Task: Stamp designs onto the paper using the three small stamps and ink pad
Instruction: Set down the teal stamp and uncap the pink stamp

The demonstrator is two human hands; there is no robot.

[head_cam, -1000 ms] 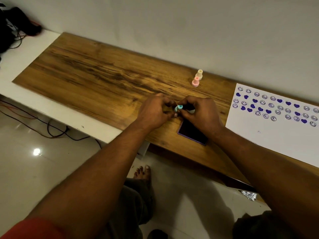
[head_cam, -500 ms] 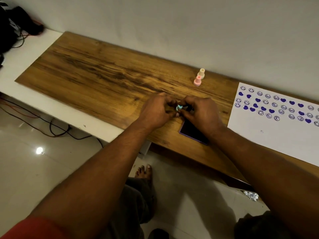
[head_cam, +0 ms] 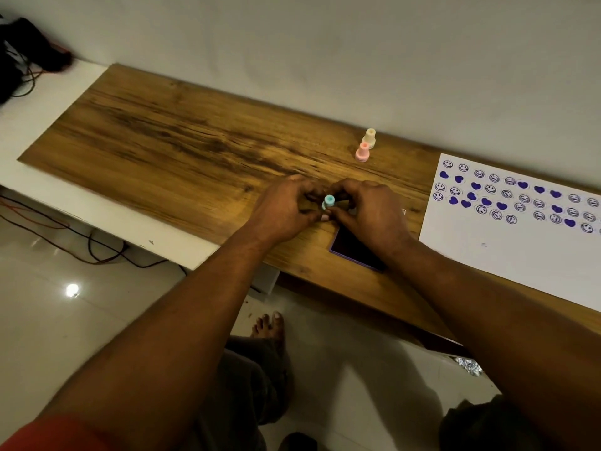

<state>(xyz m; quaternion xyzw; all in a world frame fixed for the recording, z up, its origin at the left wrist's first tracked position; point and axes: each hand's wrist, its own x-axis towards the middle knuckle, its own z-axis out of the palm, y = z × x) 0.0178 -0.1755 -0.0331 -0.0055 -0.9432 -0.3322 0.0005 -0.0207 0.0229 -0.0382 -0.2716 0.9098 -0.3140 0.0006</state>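
A small teal stamp (head_cam: 328, 202) stands between my two hands, just above the far left corner of the dark purple ink pad (head_cam: 353, 248). My left hand (head_cam: 286, 208) and my right hand (head_cam: 367, 209) both pinch it with their fingertips. My right hand covers most of the pad. A pink stamp (head_cam: 362, 152) and a cream stamp (head_cam: 370, 138) stand upright together near the wall. White paper (head_cam: 507, 252) lies at the right, its upper part filled with several purple hearts and smiley faces.
The wooden tabletop (head_cam: 169, 148) runs along a pale wall. A white shelf (head_cam: 42, 102) at the left carries dark cables and a black object (head_cam: 19, 56). Below the table edge are a glossy floor, wires and my bare foot (head_cam: 268, 323).
The teal stamp now stands more upright between my fingertips. Both hands stay at the ink pad's corner. The view has shifted slightly.
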